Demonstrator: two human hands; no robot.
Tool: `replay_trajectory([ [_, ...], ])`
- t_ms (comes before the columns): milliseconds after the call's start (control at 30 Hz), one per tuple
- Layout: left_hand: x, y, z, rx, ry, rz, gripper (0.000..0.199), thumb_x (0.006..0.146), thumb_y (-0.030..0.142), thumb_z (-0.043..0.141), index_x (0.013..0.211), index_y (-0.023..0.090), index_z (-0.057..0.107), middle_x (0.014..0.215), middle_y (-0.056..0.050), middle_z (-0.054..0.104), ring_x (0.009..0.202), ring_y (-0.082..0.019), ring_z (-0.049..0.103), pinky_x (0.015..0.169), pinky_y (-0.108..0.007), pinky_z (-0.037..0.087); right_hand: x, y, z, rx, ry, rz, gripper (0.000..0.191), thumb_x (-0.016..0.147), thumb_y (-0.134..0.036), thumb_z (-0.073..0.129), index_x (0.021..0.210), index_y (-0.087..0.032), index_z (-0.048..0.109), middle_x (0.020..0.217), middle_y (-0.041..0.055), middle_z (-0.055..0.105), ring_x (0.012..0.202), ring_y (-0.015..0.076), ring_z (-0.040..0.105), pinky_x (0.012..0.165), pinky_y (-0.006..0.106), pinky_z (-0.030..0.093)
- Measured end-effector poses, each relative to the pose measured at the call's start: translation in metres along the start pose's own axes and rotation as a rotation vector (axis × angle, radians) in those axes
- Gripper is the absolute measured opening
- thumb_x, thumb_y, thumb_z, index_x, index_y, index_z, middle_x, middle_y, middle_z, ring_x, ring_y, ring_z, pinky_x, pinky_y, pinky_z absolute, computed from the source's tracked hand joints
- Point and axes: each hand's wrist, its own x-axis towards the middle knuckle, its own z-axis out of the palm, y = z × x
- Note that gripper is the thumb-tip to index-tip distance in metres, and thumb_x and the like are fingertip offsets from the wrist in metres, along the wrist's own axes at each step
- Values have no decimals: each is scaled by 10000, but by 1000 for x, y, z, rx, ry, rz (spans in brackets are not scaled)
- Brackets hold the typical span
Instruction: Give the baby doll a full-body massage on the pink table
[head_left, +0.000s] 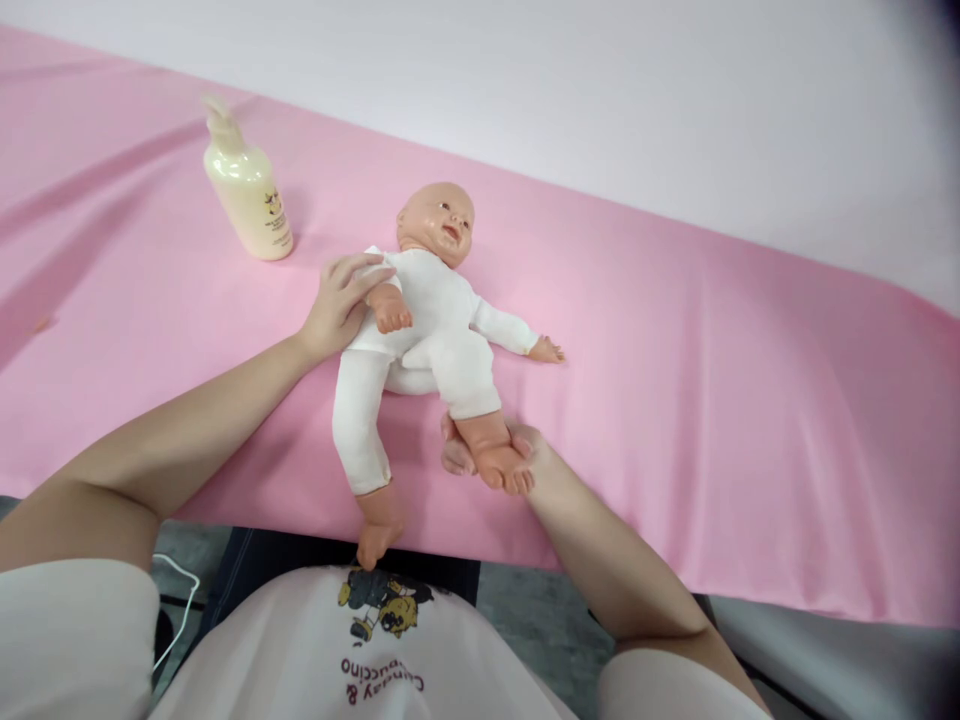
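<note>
A baby doll (435, 290) with a white cloth body lies on its back on the pink tablecloth, head away from me. My left hand (341, 300) rests on the doll's arm and side by the shoulder, fingers stretched over the sleeve. Below, my right hand (491, 450) is wrapped from underneath around the doll's ankle, with the foot (506, 468) lying over it; part of the palm is hidden. The doll's other leg (361, 425) hangs toward the table's near edge.
A cream pump bottle (251, 195) stands on the pink tablecloth (765, 400) at the back left. Behind the table is a white surface (637, 110). A white cable (184, 600) hangs below the near edge at the left.
</note>
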Motion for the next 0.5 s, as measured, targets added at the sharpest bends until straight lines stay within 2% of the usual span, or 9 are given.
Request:
replay_trajectory([
  [133, -1, 3, 2, 57, -55, 30, 387, 998, 241, 442, 1345, 317, 597, 1391, -98, 556, 1270, -265, 474, 1078, -517, 386, 5, -3, 7, 129, 181, -219, 690, 684, -635, 719, 1118, -152, 487, 778, -14, 551, 613, 92, 446, 661, 296, 386],
  [233, -1, 6, 2, 81, -78, 55, 370, 1010, 247, 425, 1319, 307, 619, 1384, -98, 558, 1247, -258, 462, 1055, -501, 404, 8, -10, 14, 149, 380, -207, 637, 706, -593, 733, 1106, -128, 561, 732, -10, 538, 602, 103, 414, 641, 302, 388],
  [300, -1, 7, 3, 69, -78, 71, 357, 1017, 262, 430, 1311, 311, 627, 1384, -96, 556, 1244, -258, 449, 1051, -493, 408, 10, -12, 17, 155, 466, -190, 581, 719, -582, 735, 1076, -141, 609, 701, -14, 527, 603, 112, 412, 647, 305, 407],
  [500, 0, 9, 3, 115, -94, 82, 371, 1008, 216, 425, 1300, 295, 640, 1378, -100, 564, 1233, -255, 448, 1032, -491, 433, 12, -16, 19, 154, 556, -156, 578, 716, -629, 733, 1036, -154, 653, 827, 34, 611, 725, 150, 552, 737, 342, 473],
])
